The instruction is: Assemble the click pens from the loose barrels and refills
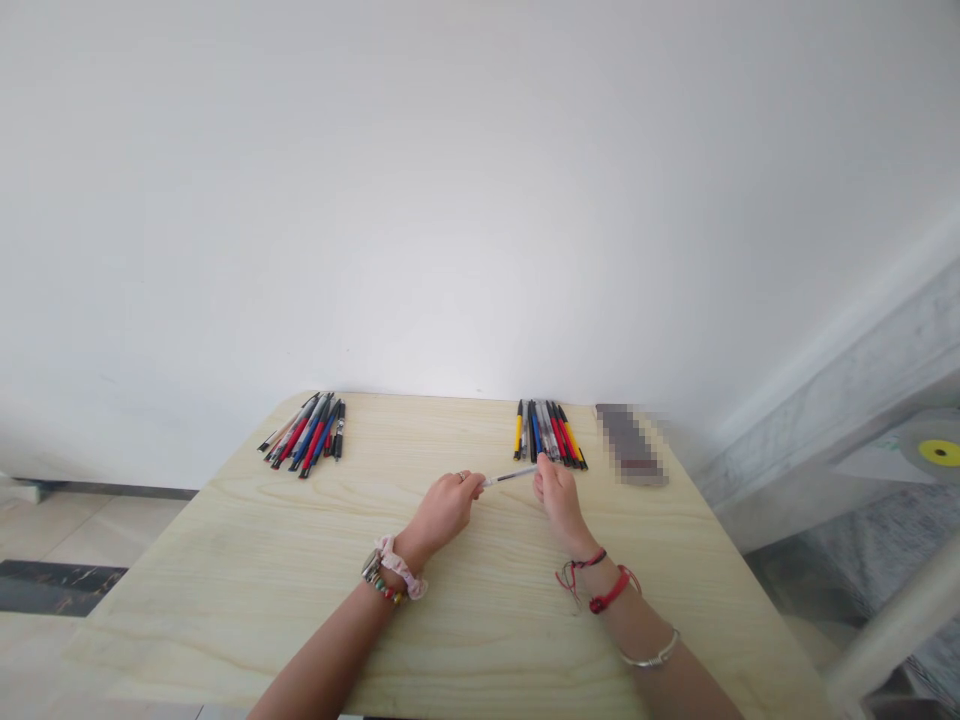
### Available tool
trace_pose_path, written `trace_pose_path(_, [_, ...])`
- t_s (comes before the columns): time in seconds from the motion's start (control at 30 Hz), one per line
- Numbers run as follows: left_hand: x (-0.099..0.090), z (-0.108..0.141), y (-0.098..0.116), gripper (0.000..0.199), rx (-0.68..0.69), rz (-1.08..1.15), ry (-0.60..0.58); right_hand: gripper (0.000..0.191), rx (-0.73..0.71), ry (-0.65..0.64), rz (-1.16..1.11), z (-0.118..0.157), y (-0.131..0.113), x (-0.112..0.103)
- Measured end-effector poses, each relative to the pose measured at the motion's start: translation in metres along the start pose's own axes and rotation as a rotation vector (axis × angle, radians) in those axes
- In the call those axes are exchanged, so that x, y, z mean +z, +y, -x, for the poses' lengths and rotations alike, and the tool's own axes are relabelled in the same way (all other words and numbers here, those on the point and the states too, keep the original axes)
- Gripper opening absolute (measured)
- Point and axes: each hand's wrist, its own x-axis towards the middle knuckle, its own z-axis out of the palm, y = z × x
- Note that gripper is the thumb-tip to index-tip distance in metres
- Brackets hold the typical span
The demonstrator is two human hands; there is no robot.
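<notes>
Between my two hands a clear pen (511, 475) with a dark refill is stretched over the middle of the table. My left hand (448, 507) pinches its left end, and my right hand (560, 500) has its fingers closed on the right end. Just beyond my right hand lies a row of pens (553, 430), yellow, clear, black, blue and red, set roughly side by side. Off to the far left rests a looser heap of pens (306, 430) in red, blue, clear and black. The pen tips inside my fingers are hidden.
The light wooden table (247, 560) meets a white wall (450, 200) at its back edge. A pixelated dark flat object (630, 443) lies at the back right. Beyond the right edge is a disc with a yellow centre (937, 453).
</notes>
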Motion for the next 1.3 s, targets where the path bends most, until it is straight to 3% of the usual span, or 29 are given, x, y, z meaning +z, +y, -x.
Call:
trace_pose_path(0.13, [-0.006, 0.0, -0.002, 0.03, -0.091, 0.483, -0.232, 0.045, -0.126, 0.002, 0.096, 0.006, -0.004, -0.005])
trace_pose_path(0.2, [-0.01, -0.001, -0.009, 0.03, -0.13, 0.694, -0.389, 0.043, -0.181, -0.082, 0.109, 0.008, -0.01, -0.007])
trace_pose_path(0.27, [-0.015, -0.001, -0.018, 0.031, -0.144, 0.799, -0.448, 0.041, -0.2, -0.236, 0.091, 0.007, -0.016, -0.009])
trace_pose_path(0.33, [-0.018, -0.001, -0.026, 0.029, -0.148, 0.777, -0.403, 0.036, -0.168, -0.381, 0.066, 0.005, -0.019, -0.011])
trace_pose_path(0.4, [-0.02, -0.002, -0.031, 0.028, -0.159, 0.654, -0.315, 0.032, -0.104, -0.446, 0.06, 0.001, -0.018, -0.013])
trace_pose_path(0.6, [-0.015, -0.002, -0.036, 0.027, -0.115, 0.263, -0.092, 0.036, -0.007, -0.292, 0.169, -0.003, -0.015, -0.013])
trace_pose_path(0.73, [-0.012, -0.002, -0.037, 0.027, -0.041, 0.22, -0.003, 0.042, -0.009, -0.217, 0.233, -0.003, -0.017, -0.014])
trace_pose_path(0.87, [-0.012, -0.001, -0.038, 0.026, -0.017, 0.203, 0.017, 0.046, 0.001, -0.217, 0.261, -0.004, -0.017, -0.015])
trace_pose_path(1.07, [-0.013, 0.0, -0.04, 0.025, 0.013, 0.134, 0.016, 0.031, 0.019, -0.319, 0.147, -0.006, -0.009, -0.013])
trace_pose_path(1.2, [-0.01, 0.0, -0.041, 0.026, 0.037, 0.136, 0.01, 0.035, 0.078, -0.288, 0.196, -0.005, -0.006, -0.013])
trace_pose_path(1.3, [-0.01, 0.0, -0.041, 0.027, 0.033, 0.122, -0.004, 0.027, 0.032, -0.286, 0.189, -0.005, -0.007, -0.013])
